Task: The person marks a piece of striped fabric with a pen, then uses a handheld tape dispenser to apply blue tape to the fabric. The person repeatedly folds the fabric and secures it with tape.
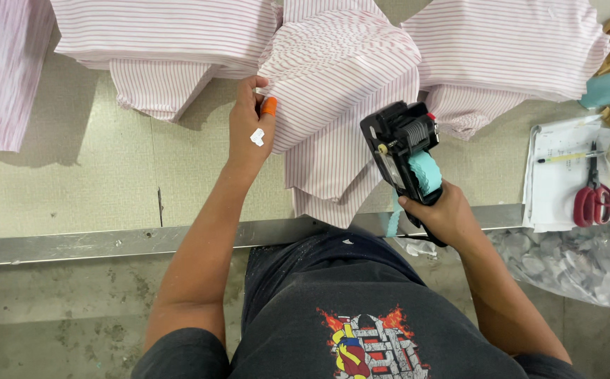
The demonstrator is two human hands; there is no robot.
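Two hands are at work over a pale table (73,182) with a metal strip along its near edge. The left hand (250,130) reaches forward to a stack of pink-striped cloth pieces (340,91) that lies in the middle of the table; its fingers are curled and pressed onto the left edge of the top layer, and the thumb, which wears an orange rubber cap (269,106), seems to pinch or lift that edge together with the forefinger. A small white sticker (257,137) sits on the back of this hand. The right hand (445,214) is closed firmly around the handle of a black label gun (407,151), which carries a turquoise roll of labels (426,172); the gun is held in the air, just beside the right edge of the same stack and not touching it as far as I can see. The stack has its long axis running away from the person, slightly tilted, with its near end hanging over the table edge. So the cloth lies directly under the left fingers, and to the left of the gun's head; the left hand is clearly the nearer one. More striped stacks (164,35) lie at the far side, left and right. On the right are sheets of paper (561,175) with a pen (565,157) and red-handled scissors (593,196), and a clear bag of scraps (572,260) below.
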